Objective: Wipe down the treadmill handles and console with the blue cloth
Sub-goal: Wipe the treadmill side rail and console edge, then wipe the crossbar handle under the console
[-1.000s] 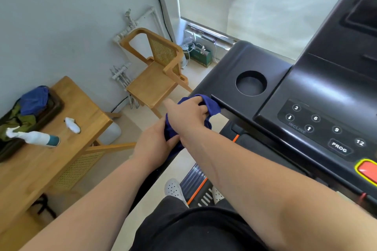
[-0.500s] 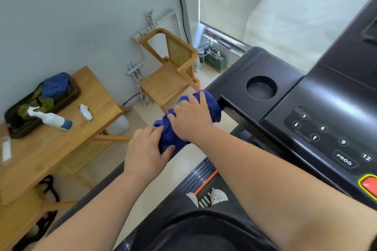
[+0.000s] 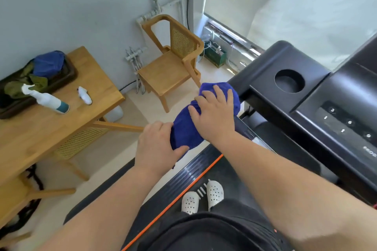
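The blue cloth [image 3: 184, 128] is wrapped around the treadmill's left handle, which it hides almost fully. My right hand [image 3: 214, 114] presses on top of the cloth near the console end. My left hand [image 3: 157, 146] grips the cloth's lower end around the handle. The black console [image 3: 318, 96] sits to the right, with a round cup holder [image 3: 289, 81] and a button panel [image 3: 346, 124].
A wooden table [image 3: 40, 134] at the left holds a spray bottle [image 3: 46, 99], a small white bottle [image 3: 84, 96] and a dark tray with cloths [image 3: 30, 79]. A wooden chair [image 3: 173, 63] stands by the wall. My feet in white shoes [image 3: 202, 195] stand on the treadmill belt.
The cloth has spread further along the handle and my right hand has flattened on top of it. My left hand has slid down the handle. The view has shifted to the right.
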